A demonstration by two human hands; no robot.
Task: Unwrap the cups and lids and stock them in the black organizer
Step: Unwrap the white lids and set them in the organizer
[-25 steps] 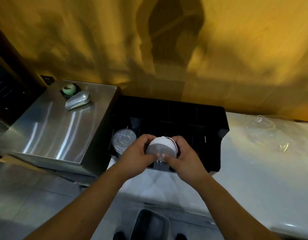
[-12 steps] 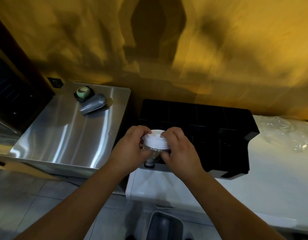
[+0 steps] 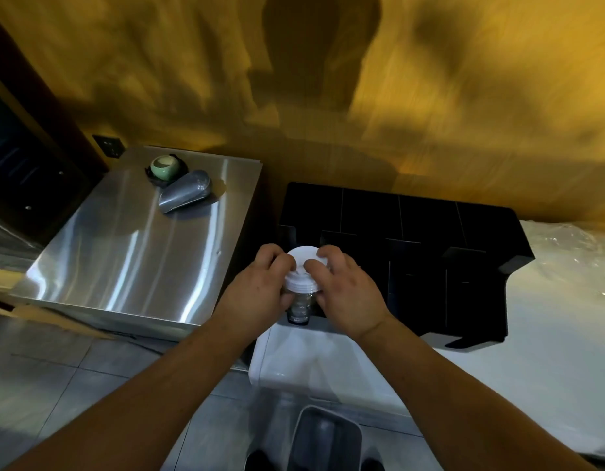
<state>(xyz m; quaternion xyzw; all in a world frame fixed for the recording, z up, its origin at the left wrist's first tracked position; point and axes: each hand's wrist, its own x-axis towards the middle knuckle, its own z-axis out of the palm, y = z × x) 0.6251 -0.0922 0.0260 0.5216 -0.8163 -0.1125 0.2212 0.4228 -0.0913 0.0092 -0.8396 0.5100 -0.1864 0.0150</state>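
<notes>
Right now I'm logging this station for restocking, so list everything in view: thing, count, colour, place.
lids: one stack, white, held over the organizer's front left corner
clear cups: stack, count unclear, under the lids
black organizer: one, on the white counter
plastic wrap: clear, counter's far right
steel cabinet: one, silver, left
scoop: one, metal, on the cabinet
small bowl: one, green, behind the scoop
bin: one, grey, on the floor
left hand, right hand: gripping the lids
</notes>
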